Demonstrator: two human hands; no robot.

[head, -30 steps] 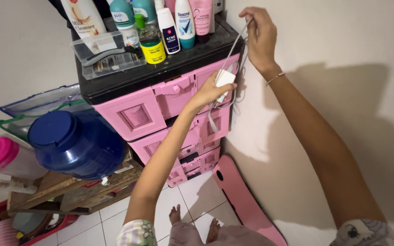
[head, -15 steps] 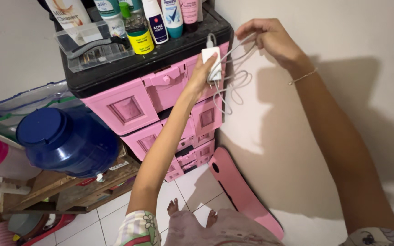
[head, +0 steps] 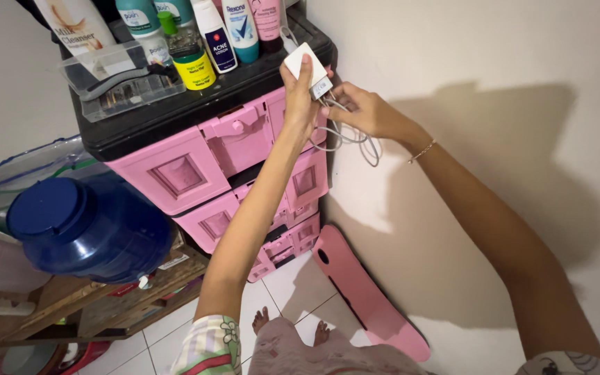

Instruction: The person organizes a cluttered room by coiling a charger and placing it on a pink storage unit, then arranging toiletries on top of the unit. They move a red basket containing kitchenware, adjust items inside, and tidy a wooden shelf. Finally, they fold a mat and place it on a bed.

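Left hand [head: 298, 97]: raised against the front corner of the drawer cabinet [head: 196, 149], fingers curled shut around a white charger block [head: 305, 64]. The thumb lies up the face of the block; the other fingers wrap behind it and cannot be seen in full. The block stands just above the fingertips, tilted, level with the cabinet's black top [head: 175, 107].

Right hand [head: 359, 111]: just beside the left hand, on its wall side, fingers closed in a loose pinch on the grey cable [head: 355, 142]. The cable leaves the underside of the block, passes through these fingers and hangs below them in several slack loops against the white wall [head: 480, 62]. A thin bracelet [head: 421, 151] circles the wrist.

Beyond the left fingers, on the black top: a row of bottles [head: 234, 31], a yellow jar [head: 194, 71] and a clear plastic box [head: 109, 80] with a dark tool in it. Below both hands: pink drawers in stacked rows, and a pink board [head: 369, 298] leaning from the tiled floor [head: 293, 285] to the wall. Well apart from the fingers, to the left: a blue water jug [head: 85, 226] lying on a wooden pallet [head: 105, 302]. The person's bare feet [head: 289, 330] show at the bottom edge.
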